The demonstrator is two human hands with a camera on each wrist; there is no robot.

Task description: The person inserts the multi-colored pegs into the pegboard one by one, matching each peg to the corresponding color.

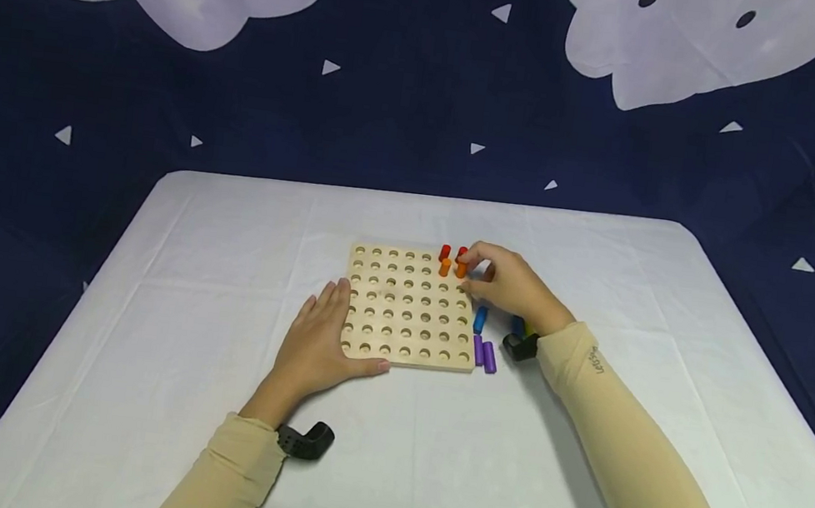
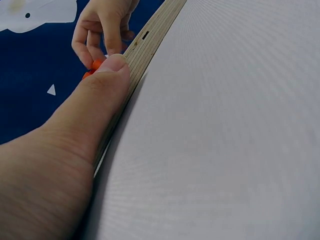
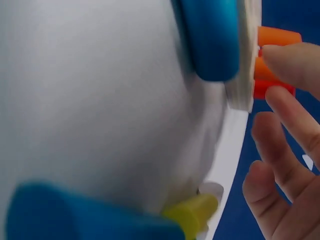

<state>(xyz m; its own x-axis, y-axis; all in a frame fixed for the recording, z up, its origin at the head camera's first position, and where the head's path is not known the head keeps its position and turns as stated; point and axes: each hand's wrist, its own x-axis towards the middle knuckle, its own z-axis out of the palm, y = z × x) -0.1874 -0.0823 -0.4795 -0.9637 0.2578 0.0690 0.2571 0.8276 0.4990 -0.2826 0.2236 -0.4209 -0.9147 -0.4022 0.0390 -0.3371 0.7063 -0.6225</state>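
A square wooden pegboard (image 1: 399, 290) with rows of round holes lies on the white table. Two red pegs (image 1: 445, 252) stand in its far right corner, with an orange peg (image 1: 445, 267) and a second orange peg (image 1: 461, 271) in the row nearer. Thumb and index finger of my right hand (image 1: 517, 287) pinch that second orange peg, the rightmost one; in the right wrist view the thumb lies against the orange pegs (image 3: 267, 70). My left hand (image 1: 318, 336) rests along the board's left edge, fingers straight, thumb stretched along the near edge.
Right of the board lie a blue peg (image 1: 480, 319) and two purple pegs (image 1: 490, 357). Another blue peg (image 1: 518, 325) and a yellow peg (image 1: 529, 330) are partly hidden by the right wrist. A dark blue cloth with white clouds hangs behind the table.
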